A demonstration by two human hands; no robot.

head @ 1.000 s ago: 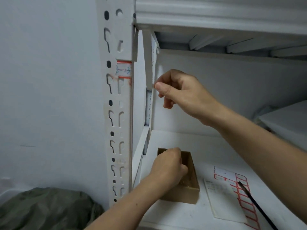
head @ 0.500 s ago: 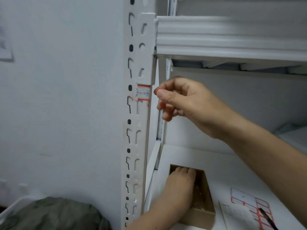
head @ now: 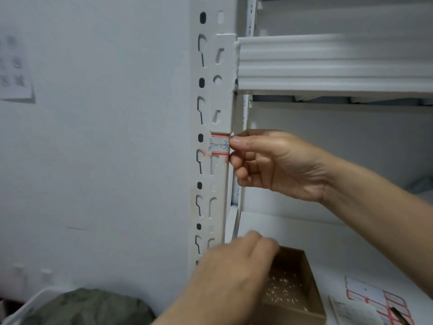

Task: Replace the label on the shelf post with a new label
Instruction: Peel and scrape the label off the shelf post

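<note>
The white metal shelf board (head: 304,235) carries an open brown cardboard box (head: 293,316) near its front left corner (small white scraps (head: 281,289) litter its floor). Right of the box lie a white paper slip (head: 351,313) and a sheet of red-bordered white labels (head: 375,294), the slip overlapping the sheet.

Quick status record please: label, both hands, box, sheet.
label: red-edged, handwritten, stuck on the post front
right hand: thumb and curled fingers at the label's right edge, at the post corner; appears to pinch it
left hand: blurred, over the box's left end; grip unreadable
box: brown, open, on the shelf, pale scraps inside
sheet: red-bordered labels, on the shelf right of the box
old label off: not yet
</note>
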